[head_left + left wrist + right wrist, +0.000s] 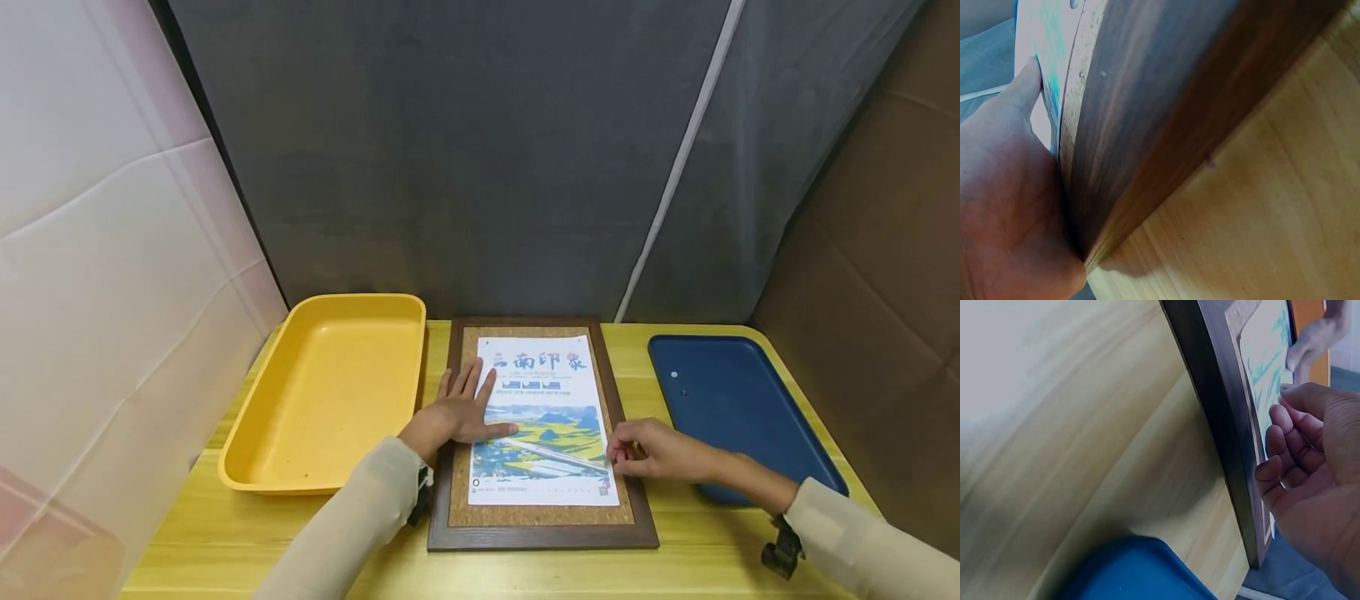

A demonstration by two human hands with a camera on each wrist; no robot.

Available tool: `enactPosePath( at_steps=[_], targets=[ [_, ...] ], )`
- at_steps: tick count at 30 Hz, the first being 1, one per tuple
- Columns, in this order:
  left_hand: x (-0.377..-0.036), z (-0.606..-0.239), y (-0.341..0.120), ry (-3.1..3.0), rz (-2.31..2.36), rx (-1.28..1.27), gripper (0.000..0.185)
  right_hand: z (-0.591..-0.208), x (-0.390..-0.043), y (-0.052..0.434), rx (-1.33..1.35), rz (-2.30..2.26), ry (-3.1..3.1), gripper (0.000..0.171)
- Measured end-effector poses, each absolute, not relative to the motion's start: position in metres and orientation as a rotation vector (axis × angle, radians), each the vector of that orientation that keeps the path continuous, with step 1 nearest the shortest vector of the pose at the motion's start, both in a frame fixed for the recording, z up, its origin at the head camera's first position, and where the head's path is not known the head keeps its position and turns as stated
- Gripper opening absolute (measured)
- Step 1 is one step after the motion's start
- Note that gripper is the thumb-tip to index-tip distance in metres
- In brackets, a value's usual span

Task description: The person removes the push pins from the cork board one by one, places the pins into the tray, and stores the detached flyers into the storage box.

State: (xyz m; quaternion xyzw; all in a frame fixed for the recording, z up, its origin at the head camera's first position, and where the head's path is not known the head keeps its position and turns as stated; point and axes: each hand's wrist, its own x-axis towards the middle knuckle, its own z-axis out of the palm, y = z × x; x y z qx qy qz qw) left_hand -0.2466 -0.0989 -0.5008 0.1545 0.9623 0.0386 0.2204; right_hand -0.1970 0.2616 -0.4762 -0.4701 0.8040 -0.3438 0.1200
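Note:
A printed poster [540, 383] with blue lettering and a landscape lies on a cork board [551, 515] in a dark wooden frame [543, 540]. My left hand [462, 408] rests on the poster's left side with its fingers spread; the thumb [1025, 84] touches the paper in the left wrist view. At the lower right edge of the poster is my right hand [648, 450], fingers curled and thumb close to the index fingertip [1280, 415]. I cannot tell whether a small thing sits between those tips. A small round pin [476, 482] shows at the poster's lower left corner.
On the left stands a yellow tray [322, 400]. A dark blue tray [750, 408] lies to the right, with a small pale round piece [674, 375] and a tiny dark one [683, 392] in it. A grey curtain [450, 167] hangs behind the wooden table [525, 575].

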Motion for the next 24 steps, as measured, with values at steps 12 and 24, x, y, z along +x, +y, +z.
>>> enactPosePath(
  at_steps=[12,24],
  targets=[
    [-0.238,-0.486,-0.098,2.667,0.081,0.442,0.113,-0.482,-0.187,0.255,-1.427,-0.966,2.326,0.01],
    [-0.244,-0.498,-0.099,2.683,0.101,0.453,0.118,-0.489,-0.183,0.255,-1.375,-0.939,2.372,0.011]
  ],
)
